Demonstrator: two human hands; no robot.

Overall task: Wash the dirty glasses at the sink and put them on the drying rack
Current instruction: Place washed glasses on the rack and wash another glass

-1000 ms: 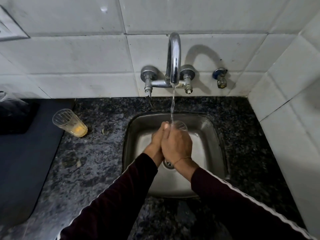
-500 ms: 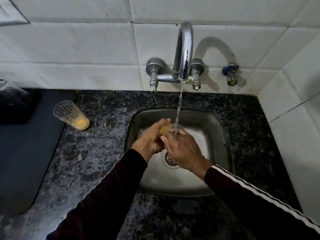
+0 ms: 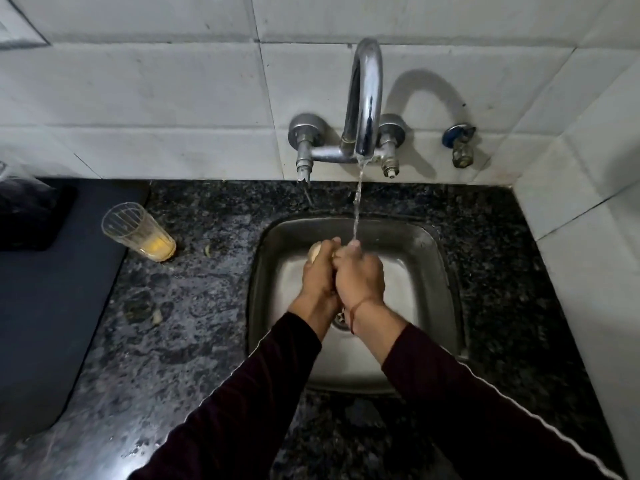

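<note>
Ribbed clear glass (image 3: 138, 232) upright on speckled granite counter (image 3: 194, 306)

I see a polished, shiny metal tap (image 3: 363, 98) on matt white wall tiles (image 3: 138, 91). Below it sits a brushed steel sink (image 3: 433, 271), dull and wet. The counter (image 3: 194, 323) is speckled dark stone, glossy where wet. A clear ribbed glass (image 3: 136, 232) stands on it beside a smooth matt dark mat (image 3: 45, 323). My sleeves (image 3: 242, 410) look like soft dark cloth.
</note>
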